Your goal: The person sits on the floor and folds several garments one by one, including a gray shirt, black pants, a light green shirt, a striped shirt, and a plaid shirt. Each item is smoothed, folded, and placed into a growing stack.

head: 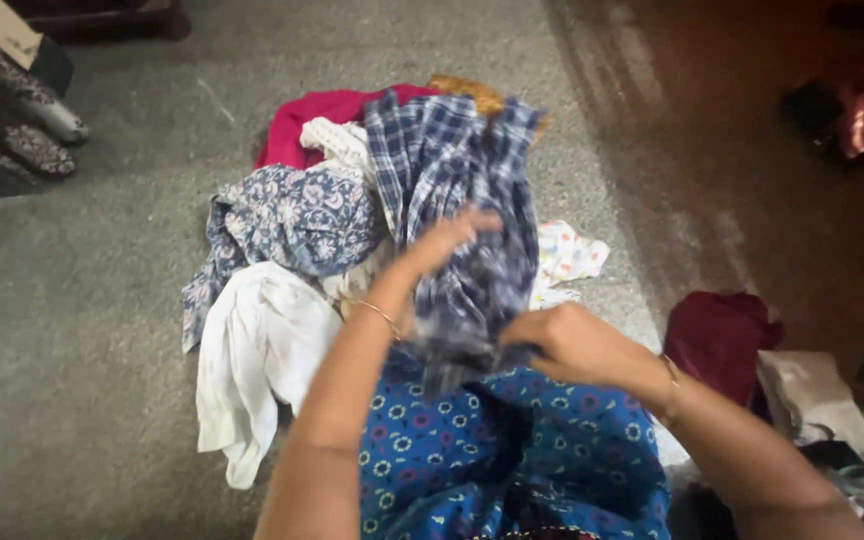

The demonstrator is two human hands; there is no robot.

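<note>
A blue and white checked cloth (472, 190) stretches from the clothes pile toward my lap. My right hand (567, 345) is closed on its near end. My left hand (447, 240) lies flat on top of the checked cloth, fingers together and reaching forward. Under and around it lies a pile: a blue floral cloth (292, 220), a white garment (257, 350), a pink cloth (302, 120) and a small white printed piece (567, 255). A blue flower-print fabric (452, 440) covers my lap.
A grey carpeted floor (102, 300) surrounds the pile. A dark red cloth (717, 335) and a beige folded piece (812, 395) lie at the right. Patterned cushions (12, 120) sit at the far left. A dim reddish area fills the upper right.
</note>
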